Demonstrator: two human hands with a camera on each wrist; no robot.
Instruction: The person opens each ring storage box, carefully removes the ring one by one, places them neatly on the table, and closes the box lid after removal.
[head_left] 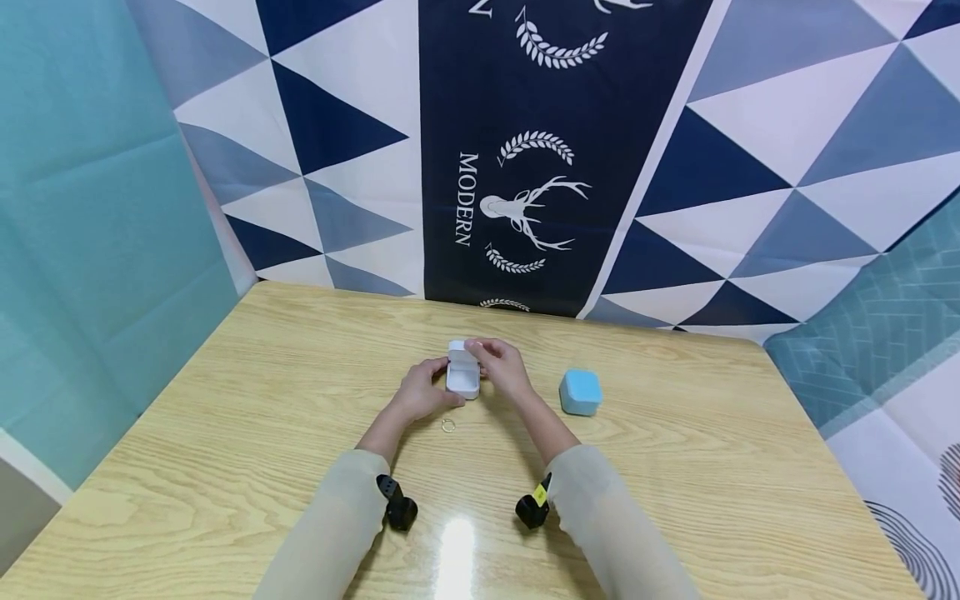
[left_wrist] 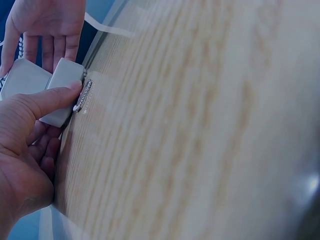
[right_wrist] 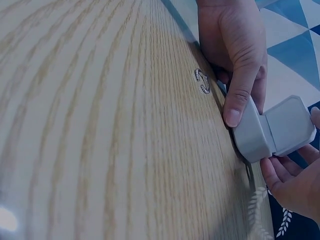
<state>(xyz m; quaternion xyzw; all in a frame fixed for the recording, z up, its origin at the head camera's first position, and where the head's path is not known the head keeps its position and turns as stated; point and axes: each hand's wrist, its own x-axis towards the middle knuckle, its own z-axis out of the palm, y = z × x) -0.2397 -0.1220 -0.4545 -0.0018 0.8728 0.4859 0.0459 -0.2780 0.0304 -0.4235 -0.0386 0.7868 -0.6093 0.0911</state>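
Observation:
A small white ring box (head_left: pixel 462 382) stands on the table with its lid raised, and its inside looks pale and bare. My left hand (head_left: pixel 422 392) grips the base from the left, thumb across the front wall in the left wrist view. On the other side, my right hand (head_left: pixel 501 364) pinches the raised lid (right_wrist: pixel 290 125), with the thumb at its edge and fingers behind. Just in front of the box lies a ring (left_wrist: pixel 82 96) set with small sparkling stones, close to the left thumb and touched by neither hand.
A light blue rounded box (head_left: pixel 581 392) sits to the right of my right hand. The wooden table (head_left: pixel 712 467) runs back to a patterned cloth (head_left: pixel 360 150) hanging behind it. A teal cloth (head_left: pixel 97 208) hangs at the left.

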